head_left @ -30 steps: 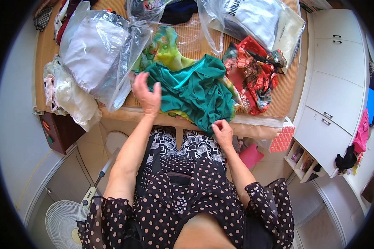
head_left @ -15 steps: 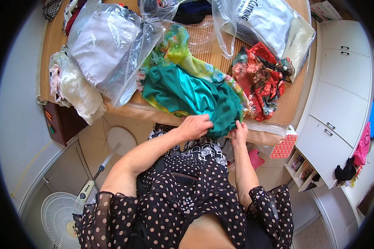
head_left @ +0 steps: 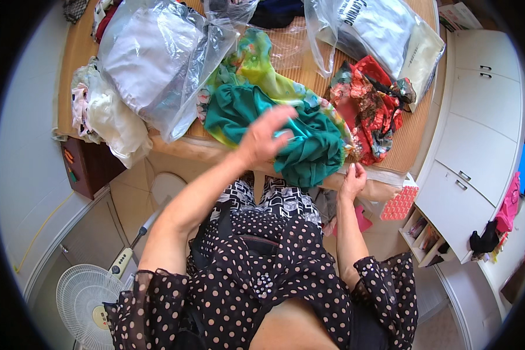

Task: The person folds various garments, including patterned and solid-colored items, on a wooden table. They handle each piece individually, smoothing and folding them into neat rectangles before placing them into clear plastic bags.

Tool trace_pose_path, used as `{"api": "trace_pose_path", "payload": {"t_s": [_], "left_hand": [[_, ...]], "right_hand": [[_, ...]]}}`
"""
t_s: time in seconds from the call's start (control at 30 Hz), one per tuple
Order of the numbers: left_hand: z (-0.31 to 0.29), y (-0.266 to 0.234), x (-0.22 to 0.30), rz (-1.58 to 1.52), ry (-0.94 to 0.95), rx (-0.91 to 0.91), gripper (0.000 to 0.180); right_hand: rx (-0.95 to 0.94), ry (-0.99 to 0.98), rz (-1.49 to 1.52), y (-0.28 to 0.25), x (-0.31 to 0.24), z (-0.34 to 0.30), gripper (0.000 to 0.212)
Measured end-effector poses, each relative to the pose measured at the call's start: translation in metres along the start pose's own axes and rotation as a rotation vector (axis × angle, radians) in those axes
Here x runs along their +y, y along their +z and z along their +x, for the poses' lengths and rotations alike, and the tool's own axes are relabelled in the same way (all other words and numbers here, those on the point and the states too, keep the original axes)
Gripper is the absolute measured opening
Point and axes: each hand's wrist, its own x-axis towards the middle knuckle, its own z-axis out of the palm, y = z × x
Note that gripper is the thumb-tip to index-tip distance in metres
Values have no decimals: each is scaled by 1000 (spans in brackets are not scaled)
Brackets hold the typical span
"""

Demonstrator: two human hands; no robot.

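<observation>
A green satin garment (head_left: 233, 114) lies bunched on a yellow-green floral garment (head_left: 262, 64) at the near edge of the mat-covered table. My left hand (head_left: 268, 137) is over the green cloth, fingers apart and a little blurred, holding nothing. Beside the lower right end of the same cloth, my right hand (head_left: 352, 181) has its thumb and fingers pinched together. What sits in that pinch, if anything, is too small to make out. A red floral garment (head_left: 370, 111) lies crumpled just beyond my right hand.
Clear plastic bags of folded white clothes (head_left: 151, 76) fill the table's left, with cream cloth (head_left: 116, 131) beside them. A bagged white garment (head_left: 379, 35) lies at the far right. White cabinets (head_left: 472, 128) stand to the right; a fan (head_left: 87, 303) is at the lower left.
My left hand has let go of the green garment and lifted up and away, its fingers spreading. My right hand has shifted right, off the green cloth's edge.
</observation>
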Motion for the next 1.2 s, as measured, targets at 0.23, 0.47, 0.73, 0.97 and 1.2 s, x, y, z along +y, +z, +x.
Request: {"api": "trace_pose_path", "payload": {"t_s": [0.23,0.47,0.73,0.97,1.2], "left_hand": [[15,-63,-100,719,-326,-82,44],[7,-96,-93,138,-459,96,14],[61,-119,-95,-317,-615,403,22],[67,-121,-109,-578,-764,473,22],[50,-116,-88,-855,-728,402,28]], "right_hand": [[-425,-547,-304,56,-104,-17,33],[-744,-582,-530,84,-149,18,14],[-321,-649,-92,107,-295,81,13],[-390,-486,25,130,-309,107,13],[-1012,-105,834,90,-280,84,18]]}}
